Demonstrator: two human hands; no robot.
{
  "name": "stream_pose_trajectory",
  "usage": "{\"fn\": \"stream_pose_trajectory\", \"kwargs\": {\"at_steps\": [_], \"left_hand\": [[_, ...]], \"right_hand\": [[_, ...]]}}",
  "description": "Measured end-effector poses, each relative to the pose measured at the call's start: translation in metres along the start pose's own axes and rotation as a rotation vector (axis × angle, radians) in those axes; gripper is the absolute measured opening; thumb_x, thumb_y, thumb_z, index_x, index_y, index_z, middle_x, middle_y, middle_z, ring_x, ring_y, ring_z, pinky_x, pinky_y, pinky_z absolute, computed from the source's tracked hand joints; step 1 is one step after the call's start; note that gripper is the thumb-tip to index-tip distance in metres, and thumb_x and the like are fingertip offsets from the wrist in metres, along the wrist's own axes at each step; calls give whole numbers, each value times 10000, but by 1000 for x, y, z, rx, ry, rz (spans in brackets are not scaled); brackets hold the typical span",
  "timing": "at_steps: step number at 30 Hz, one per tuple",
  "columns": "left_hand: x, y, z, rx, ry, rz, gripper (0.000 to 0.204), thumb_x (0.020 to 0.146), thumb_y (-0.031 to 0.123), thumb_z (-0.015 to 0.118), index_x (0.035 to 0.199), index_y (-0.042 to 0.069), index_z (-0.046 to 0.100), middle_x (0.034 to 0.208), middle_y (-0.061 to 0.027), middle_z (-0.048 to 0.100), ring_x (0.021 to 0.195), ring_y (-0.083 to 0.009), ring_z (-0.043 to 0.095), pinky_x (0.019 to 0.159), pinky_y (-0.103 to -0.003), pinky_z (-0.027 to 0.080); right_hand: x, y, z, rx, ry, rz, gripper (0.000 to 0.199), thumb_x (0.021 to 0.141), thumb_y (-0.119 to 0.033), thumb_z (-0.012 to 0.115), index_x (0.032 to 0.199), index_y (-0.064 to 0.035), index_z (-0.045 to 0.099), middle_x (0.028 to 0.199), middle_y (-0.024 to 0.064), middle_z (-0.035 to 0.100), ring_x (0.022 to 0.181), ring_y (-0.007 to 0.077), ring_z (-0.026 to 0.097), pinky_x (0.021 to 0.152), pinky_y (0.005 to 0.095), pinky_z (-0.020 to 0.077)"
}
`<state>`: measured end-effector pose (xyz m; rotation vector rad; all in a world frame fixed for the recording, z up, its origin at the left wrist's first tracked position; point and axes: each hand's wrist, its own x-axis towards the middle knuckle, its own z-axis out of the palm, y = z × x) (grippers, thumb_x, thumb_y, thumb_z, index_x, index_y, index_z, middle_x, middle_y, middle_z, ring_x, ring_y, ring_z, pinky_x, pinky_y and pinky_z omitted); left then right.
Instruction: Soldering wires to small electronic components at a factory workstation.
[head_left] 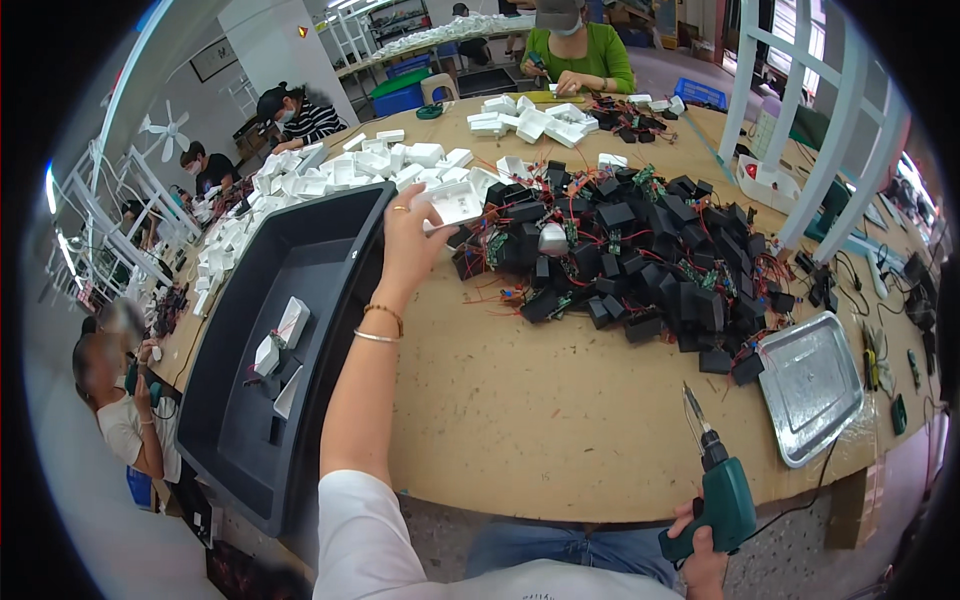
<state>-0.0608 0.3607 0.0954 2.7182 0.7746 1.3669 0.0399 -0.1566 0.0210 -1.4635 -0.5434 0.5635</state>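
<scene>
Fingers of my left hand (412,232) pinch a white rectangular plastic housing shell (452,203), lifted a little above the centre of the frame, at the left edge of a heap of black plastic boxes with red wires and green circuit boards (640,250). A gold ring sits on one finger and two thin bracelets circle that wrist. My forearm runs up from the lower middle of the frame, its white sleeve at the bottom edge.

My right hand (700,560), at the lower right of the frame, is wrapped tightly around the grip of a green electric screwdriver (722,490). Its metal bit points upward and slightly left, over the near edge of the brown wooden surface (540,400). A dark cable trails from the tool toward the right.

Left of my forearm lies a large black plastic tray (260,330), holding a few white plastic parts (280,340) near its middle. Beyond the tray, in the upper left of the frame, many more white shells (340,170) are piled on the surface. A shiny metal tray (810,385) rests at the right, just beside the heap of black boxes.

Across the surface, at the top of the frame, a person in a green top (585,50) works with both hands. Other people sit along the left rim.
</scene>
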Motion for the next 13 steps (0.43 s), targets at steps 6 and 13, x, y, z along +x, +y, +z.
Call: {"fn": "stream_pose_trajectory", "kwargs": {"at_steps": [6,13], "left_hand": [[-44,116,-16,-376,-65,53,613,629,27,793,1136,37,448,1072,-162,507,974,-346,519,857,-394,443],[-142,203,12,-408,-596,8,730,728,177,764,1338,39,387,1282,-230,404,1197,-393,409,1043,-438,330]], "right_hand": [[-9,12,-8,-10,-25,-19,727,838,-509,602,1266,52,429,898,110,588,680,133,573,652,274,470],[-22,4,-13,79,-65,-5,745,819,-510,633,1278,34,412,962,137,586,688,148,585,643,291,481]]}}
